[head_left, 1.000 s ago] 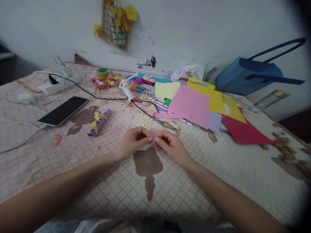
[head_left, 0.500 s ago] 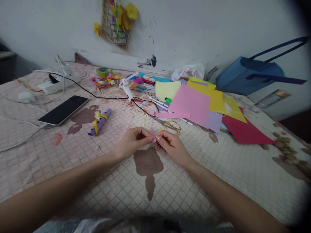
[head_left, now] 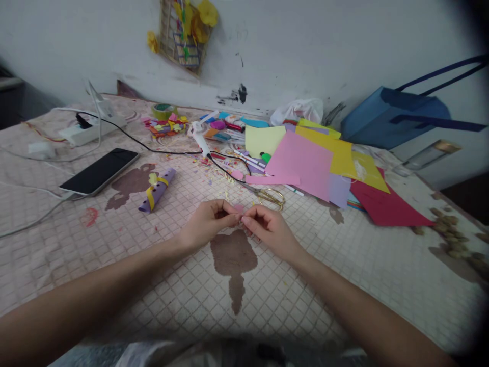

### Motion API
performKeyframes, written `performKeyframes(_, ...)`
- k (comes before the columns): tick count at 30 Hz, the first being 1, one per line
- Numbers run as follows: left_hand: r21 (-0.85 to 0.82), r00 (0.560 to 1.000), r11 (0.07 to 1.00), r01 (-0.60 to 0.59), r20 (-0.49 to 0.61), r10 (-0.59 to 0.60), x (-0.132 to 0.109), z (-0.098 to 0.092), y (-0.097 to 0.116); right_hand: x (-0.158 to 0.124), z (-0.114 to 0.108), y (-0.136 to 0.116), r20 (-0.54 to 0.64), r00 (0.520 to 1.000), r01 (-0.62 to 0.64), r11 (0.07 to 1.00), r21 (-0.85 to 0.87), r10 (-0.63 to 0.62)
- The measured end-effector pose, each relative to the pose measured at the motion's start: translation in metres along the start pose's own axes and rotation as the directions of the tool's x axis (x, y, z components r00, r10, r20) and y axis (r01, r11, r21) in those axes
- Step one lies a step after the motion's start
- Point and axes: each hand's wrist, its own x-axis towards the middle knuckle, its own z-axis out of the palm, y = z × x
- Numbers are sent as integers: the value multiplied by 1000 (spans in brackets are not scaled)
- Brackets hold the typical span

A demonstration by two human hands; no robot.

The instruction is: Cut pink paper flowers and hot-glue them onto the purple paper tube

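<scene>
Over the middle of the table, my left hand (head_left: 212, 220) and my right hand (head_left: 269, 226) meet at the fingertips. Both are closed in a pinch on a small piece of pink paper (head_left: 239, 208), mostly hidden by the fingers. Just beyond the right hand lie gold-handled scissors (head_left: 272, 199), with a pink paper strip (head_left: 272, 180) behind them. To the left of my hands rests a rolled purple paper tube (head_left: 157, 190) with a yellow band and dark dots.
A white glue gun (head_left: 200, 139) with a black cord lies among paper scraps. Coloured sheets (head_left: 300, 163) are piled at right, near a blue bag (head_left: 393, 120) and a glass bottle (head_left: 430, 156). At left are a phone (head_left: 100, 172) and a power strip (head_left: 91, 131).
The fingertips have shifted slightly, and less of the pink paper shows between them. The table's other things stay where they were.
</scene>
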Motion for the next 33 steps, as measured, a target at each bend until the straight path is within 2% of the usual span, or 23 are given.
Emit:
performKeyframes(4, 15, 1000, 1000, 6, -2, -6, -1, 1, -1, 0, 0, 0, -5, 1000, 23, 998, -57, -24)
performKeyframes(9, -36, 998, 998, -57, 27, 58, -2, 5, 0, 0, -1, 2, -40, 999, 31, 997, -69, -34)
performKeyframes(14, -24, 997, 1000, 7, 76, -5, -1, 4, -3, 0, -2, 2, -42, 998, 33, 996, -87, -37)
performKeyframes(21, -25, 994, 995, 92, 54, -91, -1, 4, -2, -2, 0, 2, -49, 998, 25, 988, -150, -32)
performKeyframes(25, -79, 988, 986, 149, 61, -144, -1, 5, -1, -2, 0, 3, -47, 999, 23, 994, -105, -28)
performKeyframes(33, -140, 987, 978, 156, 64, -148, -1, 6, -1, 0, -1, 2, 8, 999, -32, 996, 84, 32)
